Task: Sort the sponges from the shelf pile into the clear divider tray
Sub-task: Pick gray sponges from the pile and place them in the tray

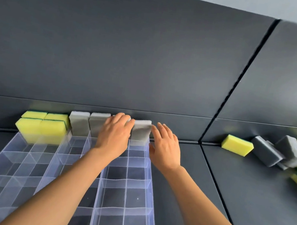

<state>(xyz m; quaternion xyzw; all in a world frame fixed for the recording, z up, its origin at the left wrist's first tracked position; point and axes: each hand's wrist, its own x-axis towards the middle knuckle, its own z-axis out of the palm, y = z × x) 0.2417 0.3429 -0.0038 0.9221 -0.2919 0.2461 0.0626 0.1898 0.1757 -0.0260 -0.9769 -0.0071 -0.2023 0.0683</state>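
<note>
The clear divider tray (149, 193) lies on a dark shelf (228, 189), its far end against the back panel (132, 53). Only its far row is filled. At the left of that row sit four yellow sponges (41, 128), two in front and two behind, with green backing showing at their edges. To their right, grey sponges (78, 123) stand upright side by side in the far compartments. The nearer compartments hold nothing.

The left hand (114, 136) lies over the third grey sponge (113, 116), fingers curled over its top edge. It seems to grip it, though the hand hides most of the sponge. The right hand (165, 148) holds nothing. Its fingers are straight and slightly spread, just beside the right face of the last grey sponge (141, 131) at the tray's right wall. I cannot tell whether they touch it.

Well apart to the right, on the next shelf section, a single yellow sponge (237, 145) lies at the left edge of the blurred pile (289, 155) of grey and yellow sponges.
</note>
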